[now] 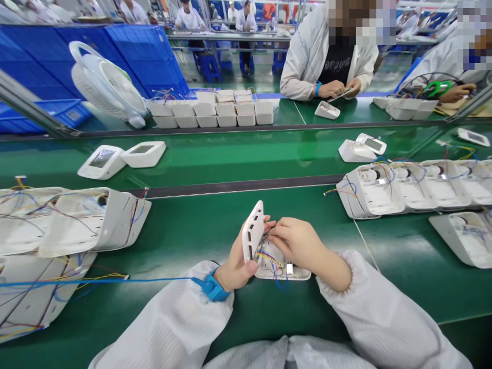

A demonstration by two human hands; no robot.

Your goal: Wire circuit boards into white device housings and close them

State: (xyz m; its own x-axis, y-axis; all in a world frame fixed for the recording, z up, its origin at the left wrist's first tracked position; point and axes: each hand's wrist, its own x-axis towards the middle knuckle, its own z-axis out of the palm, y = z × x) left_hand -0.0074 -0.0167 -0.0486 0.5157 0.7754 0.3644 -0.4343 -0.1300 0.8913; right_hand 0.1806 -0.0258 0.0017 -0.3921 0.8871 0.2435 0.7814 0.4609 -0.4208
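Observation:
My left hand (239,259) grips a white plastic front cover (252,233), tilted upright, its slotted edge toward me. Right behind it, the fingers of my right hand (294,238) are pinched together near the cover's inner side, among thin wires. What those fingertips hold is too small to make out. Below both hands a white housing (300,274) lies on the green table, with coloured wires (272,260) running from it up to the cover. A blue wrist strap (215,286) with a cord is around my left wrist.
Stacked white housings with loose wires (77,218) stand at the left, and a row of open housings (403,189) at the right. Beyond a dark rail, finished-looking units (103,161) lie on a green belt (238,154). A co-worker (330,61) sits opposite, near a white fan (107,84).

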